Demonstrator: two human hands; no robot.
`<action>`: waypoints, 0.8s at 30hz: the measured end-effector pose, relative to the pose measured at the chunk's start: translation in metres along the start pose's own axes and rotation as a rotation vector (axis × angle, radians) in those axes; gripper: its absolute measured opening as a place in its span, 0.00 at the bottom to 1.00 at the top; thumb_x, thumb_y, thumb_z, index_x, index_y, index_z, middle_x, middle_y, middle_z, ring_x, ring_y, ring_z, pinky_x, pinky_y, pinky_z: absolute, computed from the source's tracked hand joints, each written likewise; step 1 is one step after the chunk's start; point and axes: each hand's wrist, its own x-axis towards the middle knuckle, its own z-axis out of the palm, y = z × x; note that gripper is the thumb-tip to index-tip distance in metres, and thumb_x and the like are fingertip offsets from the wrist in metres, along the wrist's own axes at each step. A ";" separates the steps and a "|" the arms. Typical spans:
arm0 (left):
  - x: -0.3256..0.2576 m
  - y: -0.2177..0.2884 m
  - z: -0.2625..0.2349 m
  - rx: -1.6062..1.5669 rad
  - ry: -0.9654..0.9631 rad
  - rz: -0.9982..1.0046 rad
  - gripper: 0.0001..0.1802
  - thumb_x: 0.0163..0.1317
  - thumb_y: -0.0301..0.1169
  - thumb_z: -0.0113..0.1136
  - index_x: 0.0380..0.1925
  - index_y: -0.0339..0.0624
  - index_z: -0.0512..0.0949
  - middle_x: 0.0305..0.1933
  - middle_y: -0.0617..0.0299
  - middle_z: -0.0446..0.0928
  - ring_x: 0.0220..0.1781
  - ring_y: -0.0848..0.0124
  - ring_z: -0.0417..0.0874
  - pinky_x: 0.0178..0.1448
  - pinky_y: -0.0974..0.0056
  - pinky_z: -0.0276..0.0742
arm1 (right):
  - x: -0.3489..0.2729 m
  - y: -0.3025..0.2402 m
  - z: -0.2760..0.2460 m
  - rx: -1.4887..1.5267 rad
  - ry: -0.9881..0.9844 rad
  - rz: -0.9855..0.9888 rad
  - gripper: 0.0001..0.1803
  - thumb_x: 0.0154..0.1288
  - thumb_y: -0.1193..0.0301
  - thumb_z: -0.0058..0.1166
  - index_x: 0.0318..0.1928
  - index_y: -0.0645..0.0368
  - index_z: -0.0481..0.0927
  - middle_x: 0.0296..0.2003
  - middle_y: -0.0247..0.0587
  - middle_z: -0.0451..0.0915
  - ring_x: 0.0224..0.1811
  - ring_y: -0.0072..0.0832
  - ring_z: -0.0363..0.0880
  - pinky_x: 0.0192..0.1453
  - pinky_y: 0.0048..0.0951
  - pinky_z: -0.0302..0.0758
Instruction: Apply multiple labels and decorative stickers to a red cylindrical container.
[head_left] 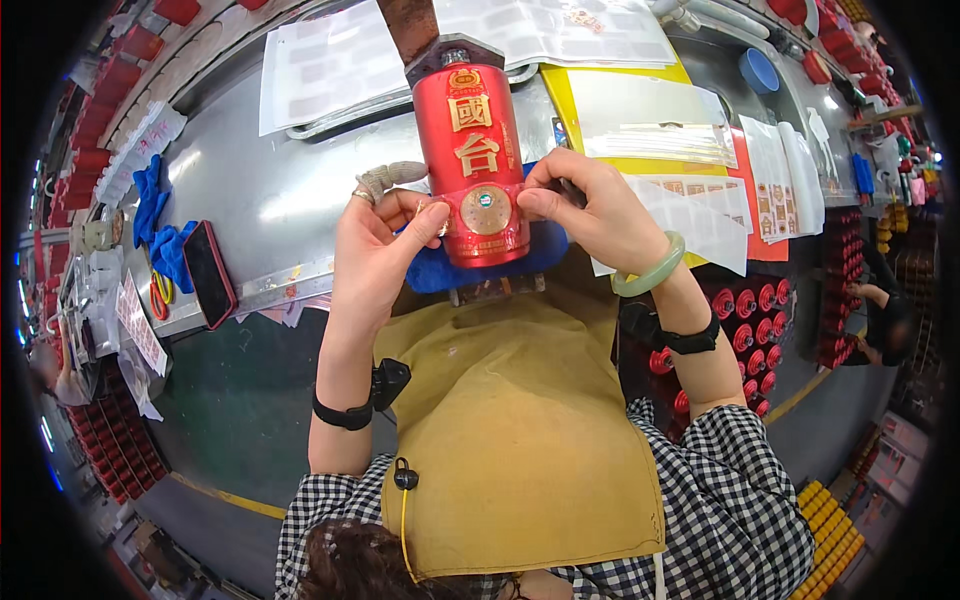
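Note:
A red bottle [472, 140] with gold characters lies on a blue cloth pad [545, 255] at the middle of a grey metal worktable [270, 195]. A round gold and green label sits on its lower face. My left hand [378, 240] presses on the bottle's lower left edge, with thumb and forefinger at the label's side. My right hand [585, 205] presses on the lower right edge, fingertips against the label. A pale green bangle [650, 272] circles my right wrist. Black bands are on both wrists.
Sheets of stickers [700, 210] and yellow and red paper lie to the right. A black phone [209, 272] and blue cloths [150, 200] lie at the left. Printed papers are at the back. Red bottles [745, 320] fill a crate at my right, and another person [880, 305] stands farther right.

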 end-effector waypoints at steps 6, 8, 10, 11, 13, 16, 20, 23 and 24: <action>0.001 0.002 0.002 -0.025 0.004 -0.002 0.24 0.69 0.25 0.70 0.63 0.36 0.74 0.40 0.62 0.82 0.42 0.76 0.82 0.46 0.68 0.78 | 0.000 0.001 -0.001 0.002 -0.004 0.026 0.09 0.75 0.68 0.63 0.43 0.62 0.82 0.30 0.26 0.82 0.30 0.13 0.68 0.35 0.21 0.68; 0.000 0.002 0.001 -0.014 0.005 0.002 0.24 0.69 0.25 0.69 0.63 0.36 0.74 0.40 0.63 0.82 0.42 0.76 0.82 0.46 0.68 0.78 | 0.001 0.003 0.000 0.035 0.001 0.039 0.11 0.73 0.67 0.65 0.42 0.63 0.83 0.31 0.33 0.82 0.31 0.19 0.72 0.37 0.25 0.71; -0.001 0.002 0.002 -0.005 0.002 0.005 0.24 0.70 0.25 0.68 0.63 0.36 0.74 0.40 0.63 0.82 0.42 0.76 0.82 0.46 0.68 0.77 | 0.002 0.001 0.000 0.066 0.007 0.055 0.13 0.72 0.66 0.66 0.41 0.65 0.84 0.32 0.39 0.82 0.32 0.24 0.76 0.40 0.30 0.75; 0.000 0.002 0.002 -0.002 0.011 0.003 0.24 0.70 0.25 0.68 0.63 0.36 0.74 0.40 0.63 0.82 0.42 0.76 0.82 0.46 0.68 0.77 | 0.002 -0.003 -0.002 0.058 0.001 0.065 0.13 0.72 0.66 0.66 0.41 0.65 0.84 0.32 0.39 0.82 0.32 0.24 0.76 0.40 0.30 0.75; 0.000 0.003 0.003 -0.001 0.019 0.000 0.24 0.69 0.25 0.68 0.63 0.36 0.74 0.40 0.64 0.82 0.42 0.76 0.82 0.46 0.69 0.77 | 0.001 -0.005 -0.004 0.051 -0.003 0.076 0.13 0.72 0.66 0.66 0.41 0.65 0.84 0.32 0.40 0.83 0.32 0.24 0.76 0.40 0.30 0.75; 0.000 0.004 0.003 0.007 0.016 0.004 0.24 0.69 0.25 0.69 0.63 0.36 0.74 0.39 0.64 0.82 0.42 0.76 0.82 0.46 0.69 0.76 | 0.002 -0.002 -0.007 -0.051 -0.029 0.029 0.09 0.75 0.69 0.62 0.45 0.63 0.82 0.32 0.29 0.85 0.31 0.14 0.70 0.36 0.21 0.69; -0.001 0.003 0.002 -0.014 0.012 0.007 0.24 0.69 0.25 0.70 0.62 0.36 0.74 0.40 0.63 0.83 0.43 0.76 0.82 0.46 0.69 0.78 | 0.002 0.003 -0.007 0.060 -0.034 0.016 0.09 0.75 0.70 0.62 0.45 0.64 0.83 0.34 0.30 0.86 0.31 0.14 0.70 0.37 0.21 0.69; -0.001 0.003 0.003 -0.004 0.021 0.002 0.24 0.69 0.25 0.69 0.63 0.36 0.74 0.40 0.63 0.82 0.43 0.76 0.82 0.46 0.69 0.77 | 0.002 0.001 -0.008 -0.012 -0.039 0.017 0.08 0.75 0.70 0.62 0.45 0.64 0.83 0.33 0.31 0.86 0.31 0.14 0.69 0.37 0.22 0.69; -0.002 0.003 0.003 0.009 0.028 -0.002 0.24 0.69 0.25 0.69 0.63 0.36 0.74 0.40 0.64 0.82 0.43 0.76 0.82 0.46 0.69 0.76 | 0.002 0.001 -0.008 -0.019 -0.041 0.030 0.08 0.74 0.70 0.62 0.45 0.64 0.83 0.33 0.31 0.86 0.31 0.14 0.69 0.37 0.22 0.69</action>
